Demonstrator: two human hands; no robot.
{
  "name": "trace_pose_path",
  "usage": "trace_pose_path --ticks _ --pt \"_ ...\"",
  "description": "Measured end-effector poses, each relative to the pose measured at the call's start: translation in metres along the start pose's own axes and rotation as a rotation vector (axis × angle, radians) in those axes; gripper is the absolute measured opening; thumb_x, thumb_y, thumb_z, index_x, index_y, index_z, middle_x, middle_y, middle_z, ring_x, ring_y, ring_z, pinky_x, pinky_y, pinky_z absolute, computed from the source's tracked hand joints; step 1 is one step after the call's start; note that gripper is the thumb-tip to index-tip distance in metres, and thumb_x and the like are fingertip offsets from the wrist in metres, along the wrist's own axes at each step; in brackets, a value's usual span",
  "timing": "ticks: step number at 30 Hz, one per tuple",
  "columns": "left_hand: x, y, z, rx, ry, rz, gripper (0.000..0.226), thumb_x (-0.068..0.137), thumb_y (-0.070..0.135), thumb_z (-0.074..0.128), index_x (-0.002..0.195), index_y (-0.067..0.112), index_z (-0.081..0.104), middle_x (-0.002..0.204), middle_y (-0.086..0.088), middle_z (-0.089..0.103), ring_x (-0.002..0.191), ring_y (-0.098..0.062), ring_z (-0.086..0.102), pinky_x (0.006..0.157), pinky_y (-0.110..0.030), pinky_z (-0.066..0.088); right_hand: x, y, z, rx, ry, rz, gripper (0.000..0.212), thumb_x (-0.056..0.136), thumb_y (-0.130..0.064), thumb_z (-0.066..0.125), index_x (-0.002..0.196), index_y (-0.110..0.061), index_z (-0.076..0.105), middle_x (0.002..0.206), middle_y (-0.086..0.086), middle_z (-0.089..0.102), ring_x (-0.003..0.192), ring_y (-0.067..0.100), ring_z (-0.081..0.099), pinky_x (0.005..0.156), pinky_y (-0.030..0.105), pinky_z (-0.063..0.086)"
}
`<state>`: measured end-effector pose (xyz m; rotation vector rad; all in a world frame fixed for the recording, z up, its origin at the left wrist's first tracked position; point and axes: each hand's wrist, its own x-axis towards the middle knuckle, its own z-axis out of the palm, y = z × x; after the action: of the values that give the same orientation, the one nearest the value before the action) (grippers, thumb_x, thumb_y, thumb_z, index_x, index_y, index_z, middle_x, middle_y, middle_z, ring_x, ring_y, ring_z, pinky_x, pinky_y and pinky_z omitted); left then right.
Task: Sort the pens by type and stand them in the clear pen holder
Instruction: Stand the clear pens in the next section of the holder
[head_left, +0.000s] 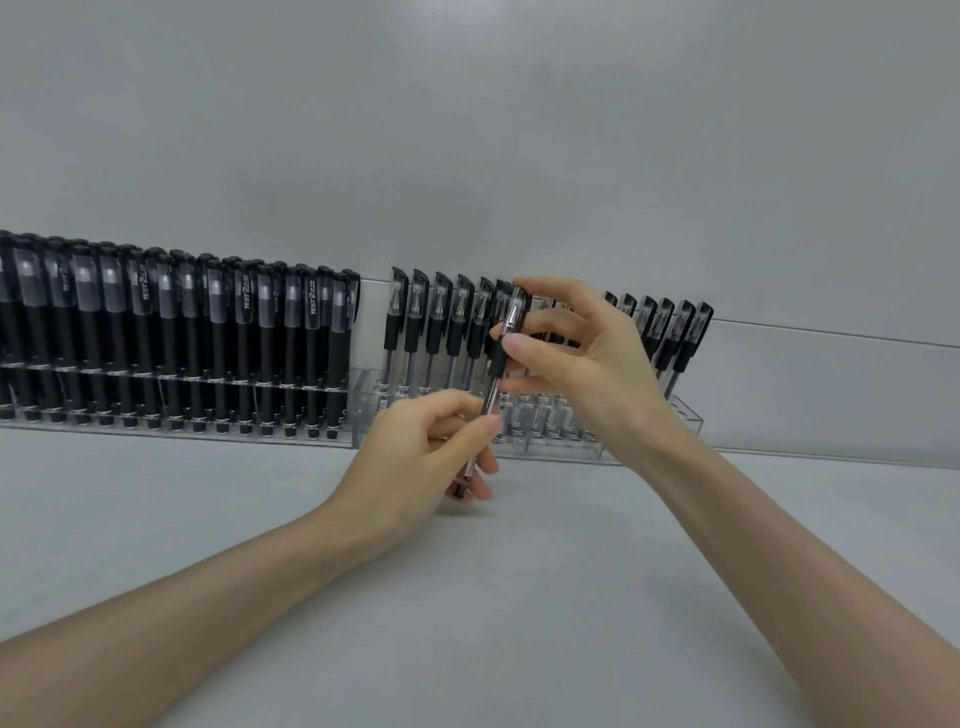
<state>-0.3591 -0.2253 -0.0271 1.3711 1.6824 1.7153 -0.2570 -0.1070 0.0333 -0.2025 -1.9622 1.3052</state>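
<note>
The head view shows a clear-barrelled gel pen (497, 362) with a black cap and grip, held nearly upright at frame centre in front of the clear pen holder (688, 417). The left hand (431, 452) grips its lower end with curled fingers. The right hand (576, 358) pinches it between thumb and fingers near the cap. In the holder, matte black pens (260, 338) stand packed across the left of the frame. Clear-barrelled pens (415, 332) stand in rows at centre and right, partly hidden by the right hand. The holder rests on a grey table (519, 597).
</note>
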Motion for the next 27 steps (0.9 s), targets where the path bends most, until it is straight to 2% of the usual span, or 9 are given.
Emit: trace_pose_path --ticks 2,4,6,9,14,18,22,24,27 --pt "0.0 -0.005 -0.002 0.202 0.022 0.103 0.018 0.092 0.029 0.059 0.086 0.014 0.065 0.067 0.0 0.068 0.057 -0.014 0.063 0.059 -0.031 0.053 0.001 0.0 -0.002 -0.044 -0.013 -0.013 0.042 0.086 0.001 0.065 0.123 -0.016 0.057 0.098 0.021 0.062 0.07 0.02 0.07 0.066 0.029 0.059" --pt "0.003 -0.011 -0.006 0.504 0.079 0.298 0.028 0.093 0.042 0.051 0.084 0.02 0.066 0.069 0.01 0.064 0.065 -0.007 0.058 0.063 -0.028 0.048 0.004 -0.003 -0.006 -0.077 0.027 -0.059 0.041 0.086 0.003 0.065 0.12 -0.018 0.059 0.09 0.011 0.061 0.069 0.021 0.07 0.066 0.031 0.06" --pt "0.007 -0.017 -0.01 0.764 0.117 0.44 0.037 0.092 0.045 0.041 0.096 0.021 0.068 0.087 0.011 0.061 0.081 -0.009 0.053 0.072 -0.03 0.044 0.008 -0.007 -0.013 -0.115 0.116 -0.137 0.041 0.086 0.004 0.063 0.116 -0.022 0.059 0.089 0.006 0.061 0.07 0.018 0.071 0.067 0.031 0.06" --pt "0.008 -0.026 -0.012 1.004 0.104 0.496 0.043 0.091 0.044 0.038 0.115 0.018 0.063 0.111 0.0 0.056 0.099 -0.016 0.045 0.086 -0.034 0.039 0.011 -0.009 -0.023 -0.148 0.255 -0.234 0.042 0.086 0.006 0.059 0.109 -0.029 0.057 0.09 0.004 0.06 0.071 0.016 0.069 0.067 0.027 0.058" --pt "0.009 -0.034 -0.009 1.163 0.056 0.491 0.05 0.09 0.046 0.036 0.125 0.017 0.057 0.117 -0.003 0.054 0.11 -0.018 0.04 0.094 -0.032 0.024 0.016 0.002 -0.022 -0.219 0.33 -0.306 0.046 0.087 0.004 0.058 0.108 -0.037 0.054 0.09 -0.008 0.06 0.072 0.013 0.067 0.071 0.027 0.058" --pt "0.011 -0.035 -0.009 1.213 0.066 0.494 0.05 0.09 0.046 0.036 0.124 0.017 0.058 0.115 -0.003 0.055 0.107 -0.019 0.041 0.091 -0.032 0.025 0.02 0.013 -0.02 -0.306 0.312 -0.325 0.042 0.088 0.003 0.058 0.115 -0.029 0.054 0.091 -0.01 0.057 0.074 0.013 0.064 0.072 0.026 0.058" --pt "0.011 -0.034 -0.008 1.208 0.081 0.486 0.05 0.09 0.046 0.034 0.125 0.018 0.058 0.115 -0.001 0.054 0.106 -0.018 0.042 0.091 -0.035 0.035 0.021 0.024 -0.02 -0.374 0.254 -0.262 0.039 0.089 0.0 0.06 0.12 -0.023 0.057 0.087 -0.01 0.055 0.075 0.022 0.065 0.075 0.037 0.059" --pt "0.01 -0.034 -0.007 1.211 0.088 0.475 0.05 0.09 0.046 0.034 0.124 0.018 0.059 0.115 -0.001 0.055 0.106 -0.018 0.042 0.089 -0.036 0.039 0.021 0.027 -0.02 -0.407 0.232 -0.247 0.039 0.088 -0.001 0.062 0.119 -0.023 0.059 0.083 -0.007 0.057 0.073 0.021 0.065 0.076 0.042 0.058" --pt "0.01 -0.033 -0.007 1.218 0.084 0.477 0.05 0.09 0.046 0.035 0.124 0.017 0.059 0.114 -0.001 0.055 0.106 -0.018 0.042 0.091 -0.034 0.032 0.025 0.025 -0.024 -0.453 0.21 -0.243 0.037 0.087 -0.002 0.063 0.118 -0.022 0.062 0.079 0.001 0.064 0.073 0.023 0.065 0.076 0.044 0.055"
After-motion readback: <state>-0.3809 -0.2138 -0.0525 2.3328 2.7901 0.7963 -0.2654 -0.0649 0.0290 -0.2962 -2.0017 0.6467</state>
